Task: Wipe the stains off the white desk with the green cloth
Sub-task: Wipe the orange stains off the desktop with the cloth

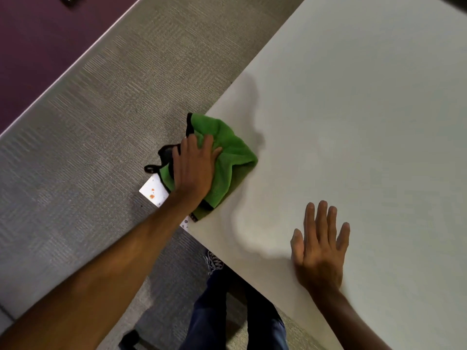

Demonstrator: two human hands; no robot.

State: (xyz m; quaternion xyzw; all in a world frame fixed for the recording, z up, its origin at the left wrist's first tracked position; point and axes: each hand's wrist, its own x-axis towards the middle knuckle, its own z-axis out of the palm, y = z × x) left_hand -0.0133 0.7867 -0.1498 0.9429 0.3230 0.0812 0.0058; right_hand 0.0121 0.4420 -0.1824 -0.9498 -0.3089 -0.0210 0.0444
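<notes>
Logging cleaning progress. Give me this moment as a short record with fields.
left hand: presses down on the green cloth
right hand: palm flat on the white desk, fingers spread
cloth position: bunched over the desk's corner, partly hanging past the edge
stains: orange spots on the bare corner beside the cloth, not yet wiped
floor: grey carpet

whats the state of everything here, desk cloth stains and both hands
white desk: stained at its corner
green cloth: bunched on that corner, part hanging past the edge
orange stains: on the corner tip beside the cloth, not yet wiped
left hand: flat on the cloth, pressing it down
right hand: open, palm flat on the desk, holding nothing
</notes>
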